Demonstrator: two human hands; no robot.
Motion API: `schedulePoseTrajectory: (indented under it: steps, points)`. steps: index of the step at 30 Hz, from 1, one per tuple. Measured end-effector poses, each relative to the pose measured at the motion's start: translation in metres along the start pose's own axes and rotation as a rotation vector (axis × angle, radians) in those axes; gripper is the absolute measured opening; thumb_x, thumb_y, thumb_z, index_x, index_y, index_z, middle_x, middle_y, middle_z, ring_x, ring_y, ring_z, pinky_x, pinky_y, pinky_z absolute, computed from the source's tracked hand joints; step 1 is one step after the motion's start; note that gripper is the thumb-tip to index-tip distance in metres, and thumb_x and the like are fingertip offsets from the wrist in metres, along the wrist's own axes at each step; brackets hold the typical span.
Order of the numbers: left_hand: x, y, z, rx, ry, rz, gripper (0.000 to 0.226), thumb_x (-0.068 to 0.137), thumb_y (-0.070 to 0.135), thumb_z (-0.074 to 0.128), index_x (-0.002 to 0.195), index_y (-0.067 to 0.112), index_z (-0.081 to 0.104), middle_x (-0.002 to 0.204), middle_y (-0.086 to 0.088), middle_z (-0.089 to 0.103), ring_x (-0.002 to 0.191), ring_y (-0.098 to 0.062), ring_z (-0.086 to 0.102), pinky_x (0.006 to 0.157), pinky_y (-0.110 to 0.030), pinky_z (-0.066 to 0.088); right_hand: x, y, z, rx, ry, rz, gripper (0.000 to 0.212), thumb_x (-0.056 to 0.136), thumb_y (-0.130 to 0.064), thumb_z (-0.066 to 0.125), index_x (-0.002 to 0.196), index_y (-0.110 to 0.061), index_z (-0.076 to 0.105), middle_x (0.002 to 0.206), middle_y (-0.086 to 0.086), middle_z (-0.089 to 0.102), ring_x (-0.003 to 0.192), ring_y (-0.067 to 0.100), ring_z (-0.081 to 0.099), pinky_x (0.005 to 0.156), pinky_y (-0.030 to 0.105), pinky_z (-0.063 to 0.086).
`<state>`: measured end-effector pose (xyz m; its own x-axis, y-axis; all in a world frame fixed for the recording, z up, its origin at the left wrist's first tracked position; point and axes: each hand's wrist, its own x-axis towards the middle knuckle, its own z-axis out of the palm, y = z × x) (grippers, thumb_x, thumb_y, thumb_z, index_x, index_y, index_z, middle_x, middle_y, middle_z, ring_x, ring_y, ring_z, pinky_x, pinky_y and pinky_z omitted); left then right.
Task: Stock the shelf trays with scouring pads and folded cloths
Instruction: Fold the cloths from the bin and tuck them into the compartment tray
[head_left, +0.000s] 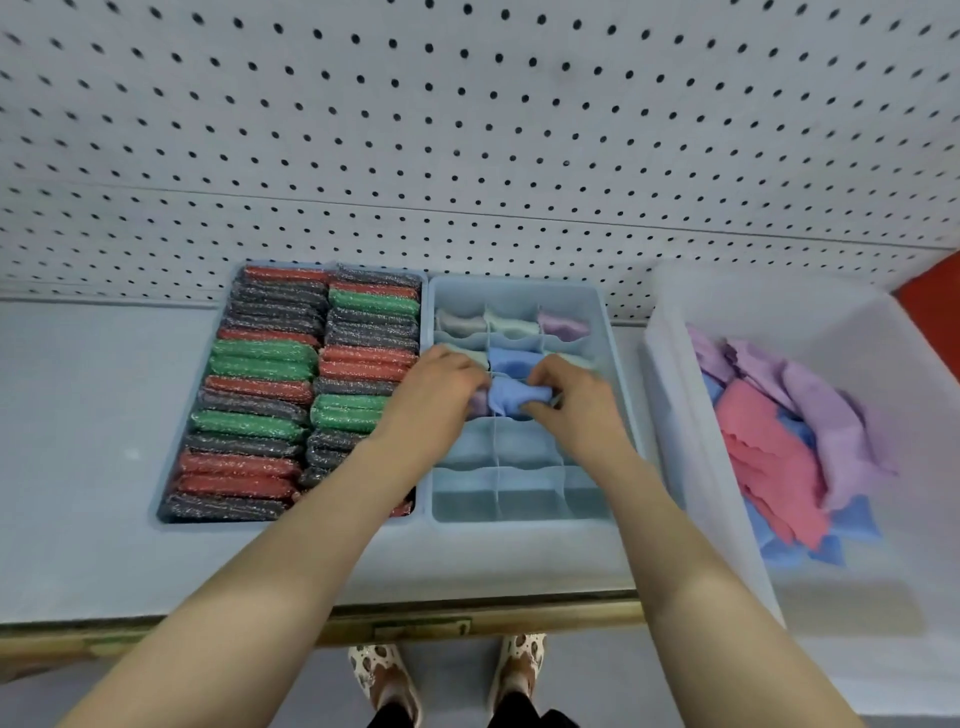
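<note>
A white pegboard (467, 130) is seen rising well beyond the fingers; the grey shelf (93, 441) is spread beneath them, its front edge lying toward the person. To the right of the fingers a translucent bin (675, 395) is stood, in which loose cloths (779, 441) in pink, purple and blue are heaped; to their left the pad tray (163, 512) is packed edge to edge with scouring pads (260, 364) in red, green and dark grey, so that part is judged done.

Directly under the fingers the divided tray (519, 291) is set, touching the pad tray; its far row is filled with folded cloths (511, 325), the next row appears filled as well, and the two rows nearest the person are seen empty; the cloth stocking is judged about half done.

A blue cloth (511, 397) is being pinched from both sides and tucked into a middle cell; the left hand (441, 384) has its fingers curled on the cloth's left side, and the right hand (571, 389) has its fingers curled on its right; a purple cloth (478, 402) is glimpsed just beside the left fingers.

The cell walls are close about the fingers, so little play is left sideways; open room is found above and toward the person.
</note>
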<state>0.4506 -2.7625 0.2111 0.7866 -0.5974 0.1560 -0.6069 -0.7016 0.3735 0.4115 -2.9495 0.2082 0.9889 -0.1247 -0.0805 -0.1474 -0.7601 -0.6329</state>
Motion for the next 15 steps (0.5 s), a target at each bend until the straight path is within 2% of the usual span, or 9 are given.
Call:
schedulePoseTrajectory:
  steps: [2, 4, 5, 7, 9, 12, 15]
  points:
    - [0.002, -0.002, 0.004, 0.05, -0.03, -0.011, 0.028, 0.081, 0.01, 0.066, 0.109, 0.014, 0.07, 0.105, -0.004, 0.068, 0.101, -0.026, 0.053, 0.091, -0.026, 0.029, 0.003, 0.003, -0.002, -0.014, -0.051, 0.001, 0.022, 0.075, -0.013, 0.075, 0.095, -0.012, 0.066, 0.089, 0.005, 0.068, 0.086, 0.025, 0.058, 0.073, 0.033, 0.047]
    - [0.003, -0.003, 0.007, 0.094, -0.055, -0.016, 0.028, 0.083, 0.012, 0.062, 0.11, 0.018, 0.068, 0.106, 0.0, 0.067, 0.102, -0.022, 0.051, 0.092, -0.025, 0.03, 0.008, 0.004, -0.005, -0.162, -0.123, -0.014, 0.034, 0.076, -0.025, 0.077, 0.108, -0.018, 0.067, 0.1, 0.006, 0.069, 0.105, 0.026, 0.055, 0.083, 0.036, 0.049]
    - [0.004, -0.004, 0.008, 0.101, -0.057, -0.024, 0.027, 0.083, 0.012, 0.061, 0.109, 0.019, 0.068, 0.105, 0.001, 0.067, 0.101, -0.021, 0.05, 0.092, -0.025, 0.031, 0.01, 0.002, -0.005, -0.264, -0.129, -0.031, 0.036, 0.077, -0.03, 0.075, 0.111, -0.022, 0.067, 0.1, 0.006, 0.069, 0.109, 0.025, 0.053, 0.083, 0.036, 0.049]
    - [0.004, -0.005, 0.01, 0.104, -0.058, -0.038, 0.025, 0.083, 0.012, 0.06, 0.106, 0.018, 0.068, 0.102, 0.001, 0.067, 0.1, -0.021, 0.049, 0.092, -0.026, 0.033, 0.013, -0.003, 0.002, -0.425, -0.089, -0.059, 0.026, 0.08, -0.031, 0.069, 0.106, -0.026, 0.067, 0.092, 0.006, 0.066, 0.107, 0.026, 0.05, 0.073, 0.032, 0.045]
    - [0.004, -0.007, 0.013, 0.108, -0.065, -0.054, 0.023, 0.084, 0.013, 0.06, 0.106, 0.017, 0.068, 0.102, 0.0, 0.066, 0.1, -0.021, 0.048, 0.092, -0.028, 0.034, 0.015, -0.009, 0.012, -0.483, -0.068, -0.037, 0.022, 0.085, -0.027, 0.064, 0.107, -0.023, 0.066, 0.093, 0.009, 0.064, 0.109, 0.026, 0.049, 0.07, 0.03, 0.039]
    - [0.004, -0.008, 0.011, 0.113, -0.071, -0.075, 0.021, 0.086, 0.016, 0.061, 0.106, 0.016, 0.068, 0.102, -0.001, 0.067, 0.101, -0.022, 0.048, 0.092, -0.03, 0.036, 0.015, -0.015, 0.012, -0.508, -0.12, -0.012, 0.027, 0.089, -0.026, 0.061, 0.116, -0.025, 0.065, 0.103, 0.011, 0.063, 0.113, 0.027, 0.05, 0.075, 0.03, 0.041]
    - [0.006, 0.001, 0.003, 0.101, -0.123, -0.109, 0.017, 0.088, 0.021, 0.06, 0.101, 0.018, 0.071, 0.097, -0.003, 0.068, 0.099, -0.025, 0.054, 0.088, -0.032, 0.04, 0.012, -0.022, -0.02, -0.447, -0.165, -0.038, 0.029, 0.086, -0.026, 0.064, 0.114, -0.026, 0.068, 0.11, 0.005, 0.068, 0.107, 0.026, 0.06, 0.085, 0.033, 0.049]
